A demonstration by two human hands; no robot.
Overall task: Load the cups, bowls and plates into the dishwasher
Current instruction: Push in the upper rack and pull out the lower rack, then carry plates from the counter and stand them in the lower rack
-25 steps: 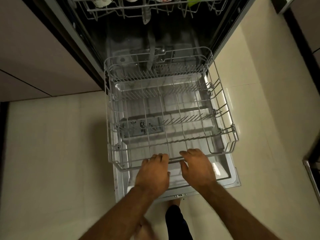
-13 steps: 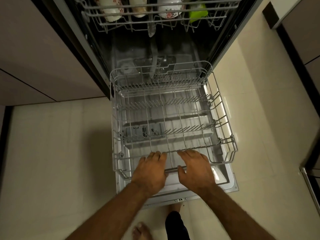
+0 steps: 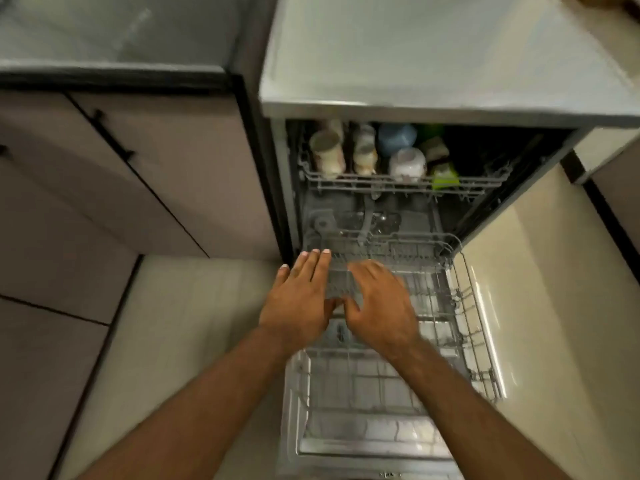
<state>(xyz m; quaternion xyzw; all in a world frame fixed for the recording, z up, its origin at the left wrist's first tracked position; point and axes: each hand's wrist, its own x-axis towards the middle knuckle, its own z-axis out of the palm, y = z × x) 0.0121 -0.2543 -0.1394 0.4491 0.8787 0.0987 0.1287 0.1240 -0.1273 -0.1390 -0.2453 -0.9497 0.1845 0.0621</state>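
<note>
Room: a kitchen with a pale tiled floor, seen from above; the whole picture is smeared by motion.
Cabinets: the grey-beige cabinets stand left of the machine, with two black handles showing (one only at the picture's edge).
Countertop: one light countertop lies over the machine.
Dishwasher: one dishwasher, open, its door folded flat toward the person.
Writing: a small mark on the door's near edge, too blurred to read.
Lower rack: the grey wire lower rack is drawn out over the door.
Upper rack: the upper rack sits inside the cavity, above and behind the lower one.
Cups: the cups stand in the upper rack; five can be counted surely (two beige, one blue, one white and patterned, one green), and blur hides any more.
Left hand: the left hand is flat with straight, spread fingers, holding nothing, over the lower rack's far left corner.
Right hand: the right hand, just beside the left with thumbs close, has its fingers stretched out and holds nothing; whether either hand touches the wires cannot be told.
</note>
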